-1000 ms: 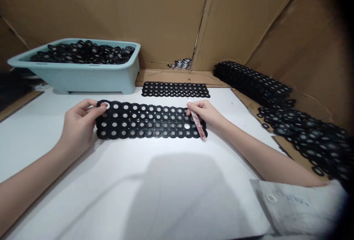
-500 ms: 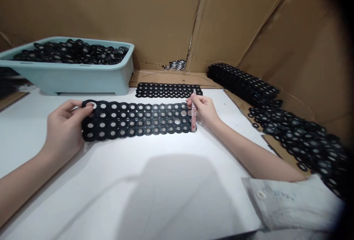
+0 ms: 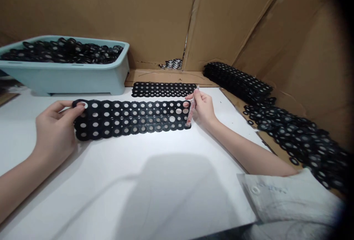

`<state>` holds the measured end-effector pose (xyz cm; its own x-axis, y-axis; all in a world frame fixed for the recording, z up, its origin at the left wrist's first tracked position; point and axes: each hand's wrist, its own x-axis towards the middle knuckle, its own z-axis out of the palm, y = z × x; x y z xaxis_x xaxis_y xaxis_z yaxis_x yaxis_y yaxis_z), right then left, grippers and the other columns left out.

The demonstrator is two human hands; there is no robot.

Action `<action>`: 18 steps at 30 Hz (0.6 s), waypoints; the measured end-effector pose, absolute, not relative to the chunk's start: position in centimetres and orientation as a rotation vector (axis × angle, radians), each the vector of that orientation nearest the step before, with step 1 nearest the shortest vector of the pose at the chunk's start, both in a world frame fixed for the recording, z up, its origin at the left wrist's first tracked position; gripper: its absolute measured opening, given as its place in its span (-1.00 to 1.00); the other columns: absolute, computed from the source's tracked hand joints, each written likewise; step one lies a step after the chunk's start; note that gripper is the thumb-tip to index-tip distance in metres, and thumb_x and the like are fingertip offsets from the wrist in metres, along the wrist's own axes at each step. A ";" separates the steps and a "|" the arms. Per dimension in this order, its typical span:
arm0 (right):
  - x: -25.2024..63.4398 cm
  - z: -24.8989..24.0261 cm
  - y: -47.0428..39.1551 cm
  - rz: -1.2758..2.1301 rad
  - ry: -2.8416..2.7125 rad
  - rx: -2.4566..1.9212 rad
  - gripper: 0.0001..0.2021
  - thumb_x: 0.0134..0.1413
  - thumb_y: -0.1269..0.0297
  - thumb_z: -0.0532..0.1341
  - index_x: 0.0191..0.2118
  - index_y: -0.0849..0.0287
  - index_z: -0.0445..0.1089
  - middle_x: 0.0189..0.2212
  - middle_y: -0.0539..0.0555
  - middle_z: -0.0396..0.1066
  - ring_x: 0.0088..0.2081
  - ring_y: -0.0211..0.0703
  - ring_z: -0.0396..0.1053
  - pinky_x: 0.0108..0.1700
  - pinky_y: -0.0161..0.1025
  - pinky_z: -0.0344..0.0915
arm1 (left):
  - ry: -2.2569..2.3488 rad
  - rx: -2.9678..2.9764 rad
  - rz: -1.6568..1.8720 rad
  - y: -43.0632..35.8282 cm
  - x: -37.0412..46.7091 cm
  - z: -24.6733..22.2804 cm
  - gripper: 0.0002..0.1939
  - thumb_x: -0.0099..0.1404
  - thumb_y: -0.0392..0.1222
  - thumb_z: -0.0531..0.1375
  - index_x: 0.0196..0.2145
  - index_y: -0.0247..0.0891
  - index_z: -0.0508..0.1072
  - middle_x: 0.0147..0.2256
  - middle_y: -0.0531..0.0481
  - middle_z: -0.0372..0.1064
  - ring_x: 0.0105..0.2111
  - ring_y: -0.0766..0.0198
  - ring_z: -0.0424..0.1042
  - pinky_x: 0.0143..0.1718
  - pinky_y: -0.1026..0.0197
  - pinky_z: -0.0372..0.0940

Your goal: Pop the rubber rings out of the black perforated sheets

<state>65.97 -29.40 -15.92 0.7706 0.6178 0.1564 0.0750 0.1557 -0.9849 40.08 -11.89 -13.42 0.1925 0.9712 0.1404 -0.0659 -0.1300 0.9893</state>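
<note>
Squarely before the person, a black ring sheet spans the gap between two bare hands above a white tabletop, its face turned toward the viewer; whether its lower edge rests on the surface cannot be told. The left hand pinches the upper left corner between thumb and finger, a grip that likely keeps the strip taut and flat. At the far end, the right hand grasps a slim red tool in its fingers, slanted across the sheet's right edge, perhaps so the same hand can steady that end. Just beyond lies a second sheet, flat. A pale blue tub heaped with black rings stands back left; at right, stacked sheets and a loose ring pile sit beside cardboard walls, presumably within reach.
</note>
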 end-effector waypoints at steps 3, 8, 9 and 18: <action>65.9 -16.0 -29.4 0.417 -0.631 -1.361 -0.61 0.06 -0.05 -0.03 -0.49 0.20 0.22 -0.64 0.02 0.31 -0.59 -0.24 0.35 -0.57 -0.28 0.31 | 0.978 1.360 1.174 -11.9 40.0 -13.4 -0.77 -0.16 -0.24 0.29 -0.46 -0.26 0.37 -0.54 0.10 0.28 -0.54 0.36 0.24 -0.58 0.33 0.13; 66.0 -16.4 -29.3 0.325 -0.712 -1.378 -0.58 0.06 -0.10 -0.08 -0.47 0.19 0.19 -0.46 0.05 0.34 -0.53 -0.30 0.37 -0.55 -0.34 0.31 | 0.955 1.373 1.205 -11.6 40.0 -13.6 -0.78 -0.16 -0.26 0.30 -0.48 -0.28 0.37 -0.56 0.11 0.29 -0.55 0.37 0.25 -0.58 0.34 0.15; 66.0 -16.5 -29.3 0.303 -0.725 -1.390 -0.58 0.05 -0.11 -0.08 -0.46 0.19 0.18 -0.42 0.06 0.35 -0.52 -0.31 0.37 -0.55 -0.35 0.31 | 0.950 1.377 1.212 -11.6 40.0 -13.7 -0.78 -0.16 -0.26 0.30 -0.48 -0.28 0.38 -0.56 0.11 0.30 -0.55 0.37 0.25 -0.58 0.34 0.15; 64.9 -15.9 -29.9 0.123 -0.803 -1.566 -0.59 0.11 -0.07 -0.15 -0.43 0.16 0.18 -0.59 0.03 0.27 -0.51 -0.27 0.38 -0.55 -0.39 0.25 | 0.875 1.431 1.284 -11.2 39.9 -14.4 -0.80 -0.11 -0.29 0.29 -0.45 -0.26 0.38 -0.51 0.11 0.38 -0.53 0.39 0.29 -0.51 0.34 0.16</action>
<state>64.94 -29.88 -15.87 0.7471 0.5500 0.3732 0.4134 0.0552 -0.9089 39.93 -11.18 -14.36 0.1800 0.9460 0.2697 -0.0957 -0.2561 0.9619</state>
